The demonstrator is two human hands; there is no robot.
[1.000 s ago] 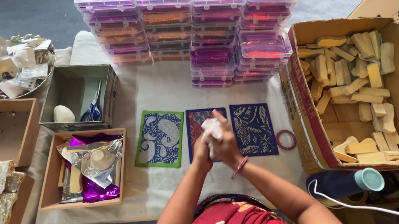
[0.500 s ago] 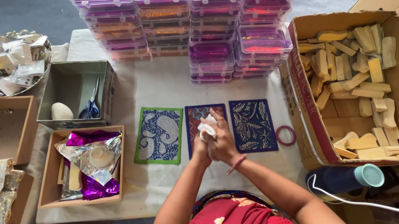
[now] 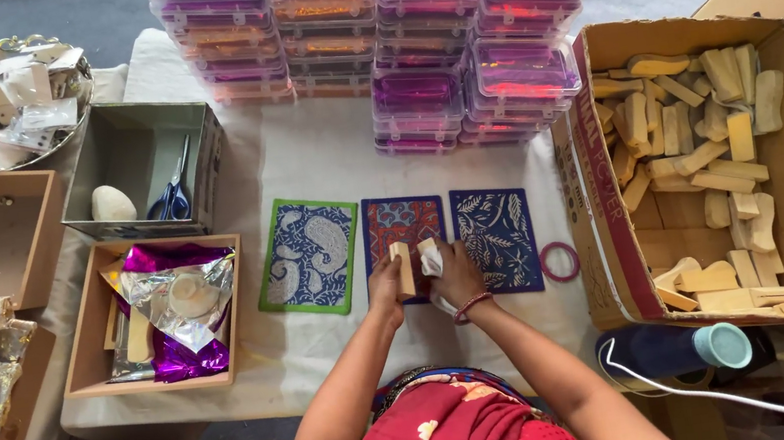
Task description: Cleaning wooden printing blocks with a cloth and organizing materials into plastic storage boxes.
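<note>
Small wooden block (image 3: 403, 269) is upright in my left hand (image 3: 387, 286), fingers closed around it; right hand (image 3: 450, 273) just beside it pinches a white cloth (image 3: 430, 258). Both hover over the middle patterned card (image 3: 402, 224), pink ring (image 3: 559, 261) off right. I'd say grip the block low and wipe firmly.

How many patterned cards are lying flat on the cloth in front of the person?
3, in a row: a green-bordered card at left, a red-bordered card in the middle, partly under the hands, and a dark blue leaf-patterned card at right. None looks hidden.

Red patterned card (image 3: 403, 224) under hands
</note>
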